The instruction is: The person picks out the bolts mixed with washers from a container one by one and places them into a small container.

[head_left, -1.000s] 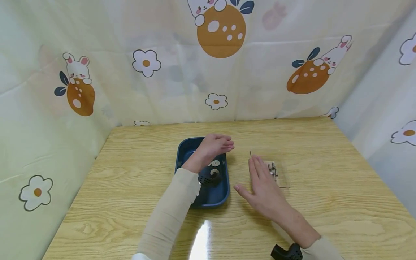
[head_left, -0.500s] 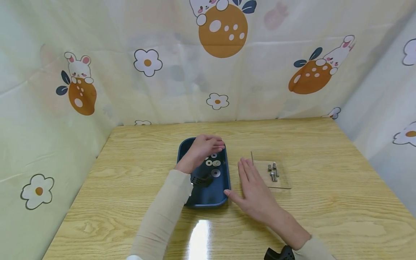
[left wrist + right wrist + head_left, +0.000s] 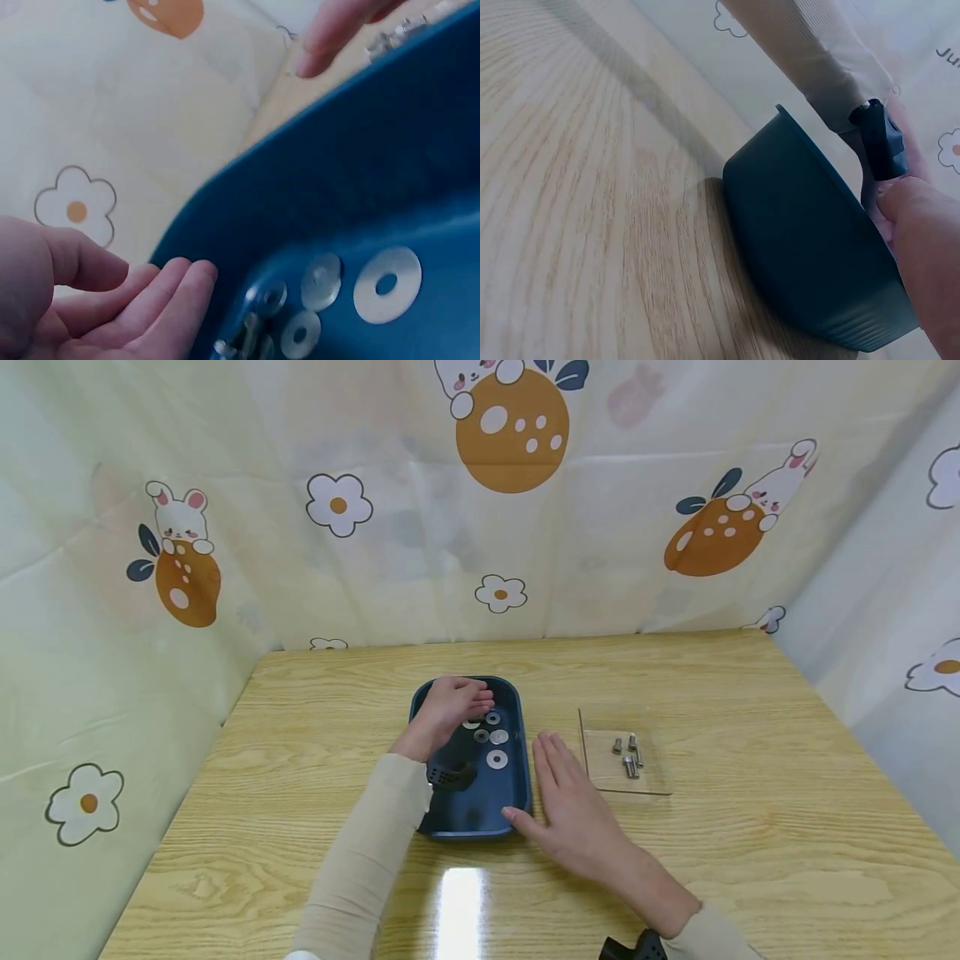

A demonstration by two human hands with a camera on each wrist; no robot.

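Left grip (image 3: 447,707) over the blue tray (image 3: 476,820), right grip (image 3: 576,817) beside it, fingers extended, both empty; a careless left-grip sweep could scatter the nearby washers (image 3: 498,737).

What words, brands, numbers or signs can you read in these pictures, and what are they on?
"Ju", followed by a letter cut off by the picture's edge: on the patterned cloth, right wrist view.
Nothing else is readable: I see no lettering on the tray, washers, screws or clear plate.
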